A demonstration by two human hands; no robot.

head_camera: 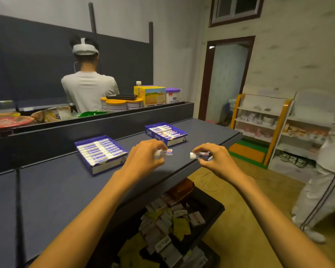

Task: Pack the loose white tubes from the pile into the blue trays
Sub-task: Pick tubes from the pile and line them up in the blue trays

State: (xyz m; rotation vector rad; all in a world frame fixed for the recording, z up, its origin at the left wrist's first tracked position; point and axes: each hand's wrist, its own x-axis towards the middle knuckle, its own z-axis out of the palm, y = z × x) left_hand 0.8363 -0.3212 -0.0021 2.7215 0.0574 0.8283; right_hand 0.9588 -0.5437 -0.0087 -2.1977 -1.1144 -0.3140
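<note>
Dark blue-grey table [52,190] carries two blue trays: the left tray [101,153] and the right tray [165,134], both lined with white tubes. Above its near edge, the left hand [145,154] pinches one tube [165,152], sticking out rightward past the fingertips. The right hand [214,156] pinches another tube [199,155], its cap pointing left.
</note>
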